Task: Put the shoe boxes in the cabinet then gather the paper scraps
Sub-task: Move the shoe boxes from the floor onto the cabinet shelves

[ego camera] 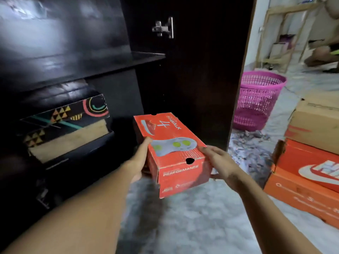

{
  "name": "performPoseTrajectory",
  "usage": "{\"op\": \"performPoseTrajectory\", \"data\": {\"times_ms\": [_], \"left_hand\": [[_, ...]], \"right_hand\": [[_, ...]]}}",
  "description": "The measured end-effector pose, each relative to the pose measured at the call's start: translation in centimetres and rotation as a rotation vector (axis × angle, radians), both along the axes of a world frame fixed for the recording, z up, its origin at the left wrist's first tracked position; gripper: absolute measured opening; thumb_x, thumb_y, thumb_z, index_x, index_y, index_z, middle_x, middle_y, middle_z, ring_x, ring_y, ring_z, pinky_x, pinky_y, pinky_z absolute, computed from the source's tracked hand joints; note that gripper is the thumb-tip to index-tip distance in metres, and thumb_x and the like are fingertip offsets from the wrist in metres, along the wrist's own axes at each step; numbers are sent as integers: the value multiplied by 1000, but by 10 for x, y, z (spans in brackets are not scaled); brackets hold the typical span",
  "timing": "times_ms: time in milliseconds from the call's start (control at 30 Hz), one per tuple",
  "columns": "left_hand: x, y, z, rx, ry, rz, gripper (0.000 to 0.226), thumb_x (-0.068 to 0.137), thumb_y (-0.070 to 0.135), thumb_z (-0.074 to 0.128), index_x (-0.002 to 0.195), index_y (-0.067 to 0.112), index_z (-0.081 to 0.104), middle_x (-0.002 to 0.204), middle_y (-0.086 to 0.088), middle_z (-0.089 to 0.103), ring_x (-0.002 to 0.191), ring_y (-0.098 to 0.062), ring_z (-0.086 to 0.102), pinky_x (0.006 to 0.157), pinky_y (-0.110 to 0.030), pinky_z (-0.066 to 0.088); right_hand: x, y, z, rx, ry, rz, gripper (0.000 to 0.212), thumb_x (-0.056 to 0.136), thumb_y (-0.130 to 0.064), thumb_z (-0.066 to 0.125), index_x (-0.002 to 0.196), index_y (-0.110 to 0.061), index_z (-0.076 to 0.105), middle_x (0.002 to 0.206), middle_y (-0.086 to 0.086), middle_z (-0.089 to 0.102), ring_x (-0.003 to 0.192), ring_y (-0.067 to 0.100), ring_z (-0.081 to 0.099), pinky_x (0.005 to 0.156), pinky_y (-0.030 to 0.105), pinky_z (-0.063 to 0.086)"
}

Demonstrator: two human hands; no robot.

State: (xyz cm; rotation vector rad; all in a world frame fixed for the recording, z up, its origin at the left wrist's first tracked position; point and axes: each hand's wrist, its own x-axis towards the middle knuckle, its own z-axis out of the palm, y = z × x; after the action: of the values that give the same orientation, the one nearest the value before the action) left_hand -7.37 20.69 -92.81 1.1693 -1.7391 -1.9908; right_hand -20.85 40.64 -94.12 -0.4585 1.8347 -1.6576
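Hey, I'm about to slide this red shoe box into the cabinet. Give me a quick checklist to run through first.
1. Grip: left hand and right hand hold the red shoe box on opposite sides: ok.
2. Lid of the red shoe box closed: ok.
3. Cabinet open in front of the box: ok.
4. Room beside the patterned box on the lower level: cannot tell, too dark.
5. Upper shelf has bare surface showing: ok.
6. All boxes stored: not ok, the stacked boxes sit on the floor at the right.
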Motion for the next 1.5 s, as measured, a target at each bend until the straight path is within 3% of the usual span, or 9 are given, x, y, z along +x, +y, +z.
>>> {"op": "performPoseTrajectory", "data": {"times_ms": [133, 300, 433, 633, 833, 1067, 1233, 1367, 1500], "left_hand": [[-25, -48, 11, 87, 0, 16, 71, 70, 74, 55, 115, 21, 67, 100, -9, 76, 95, -28, 71, 83, -44, 55], [-49, -90, -4, 149, 6, 94, 66, 73, 71, 58, 115, 21, 66, 101, -9, 75, 94, -28, 71, 90, -48, 53], [-70, -117, -30, 134, -30, 167, 66, 78, 69, 55, 124, 21, 58, 113, -10, 70, 102, -29, 66, 99, -54, 47], [-106, -160, -66, 115, -36, 275, 65, 82, 68, 55, 130, 24, 50, 110, -6, 65, 90, -23, 62, 93, -51, 50], [-144, -195, -91, -196, -104, 225, 57, 98, 53, 41, 143, 18, 44, 145, -5, 49, 131, -23, 47, 104, -30, 34], [-154, -191, -114, -320, 154, 502, 57, 86, 37, 68, 133, 14, 47, 123, -8, 61, 101, -22, 62, 82, -33, 54], [-154, -205, -120, -461, 67, 359, 61, 89, 31, 67, 142, 19, 38, 129, -6, 58, 110, -23, 63, 91, -42, 54], [-154, -233, -98, -502, -109, 180, 61, 95, 34, 60, 148, 23, 34, 129, -2, 56, 103, -17, 62, 74, -25, 53], [-160, -232, -89, -534, -206, 155, 67, 97, 32, 56, 153, 15, 25, 143, -13, 48, 124, -28, 54, 88, -32, 48]], "right_hand": [[-12, -65, 14, -1, 110, -155, 33, 86, -44, 71, 109, -23, 61, 92, -5, 66, 79, 12, 65, 76, 37, 55], [-29, -134, -3, 334, 235, -345, 84, 81, -67, 63, 147, -24, 32, 143, 19, 30, 132, 41, 34, 108, 49, 36], [-37, -167, -31, 334, 174, -363, 92, 83, -62, 64, 151, -18, 20, 144, 20, 28, 133, 45, 32, 110, 50, 33], [-71, -190, -82, 56, 318, -183, 65, 86, -29, 75, 140, -25, 39, 125, 3, 37, 113, 19, 50, 97, 30, 40], [-87, -221, -126, -5, 383, -30, 70, 82, -38, 77, 142, -38, 41, 140, -8, 29, 124, 6, 44, 101, 28, 40], [-100, -271, -132, -49, 417, -50, 68, 87, -36, 73, 145, -41, 38, 132, -5, 29, 117, 9, 48, 105, 32, 45], [-104, -304, -127, -75, 336, 52, 81, 85, -40, 74, 151, -38, 28, 139, -4, 31, 128, 14, 46, 110, 32, 40], [-116, -312, -121, 5, 311, 148, 84, 88, -32, 73, 154, -40, 22, 136, -2, 26, 121, 13, 44, 105, 20, 34], [-126, -305, -122, 28, 330, 178, 76, 86, -37, 68, 152, -44, 29, 137, -5, 37, 127, 13, 47, 114, 36, 38]]}}
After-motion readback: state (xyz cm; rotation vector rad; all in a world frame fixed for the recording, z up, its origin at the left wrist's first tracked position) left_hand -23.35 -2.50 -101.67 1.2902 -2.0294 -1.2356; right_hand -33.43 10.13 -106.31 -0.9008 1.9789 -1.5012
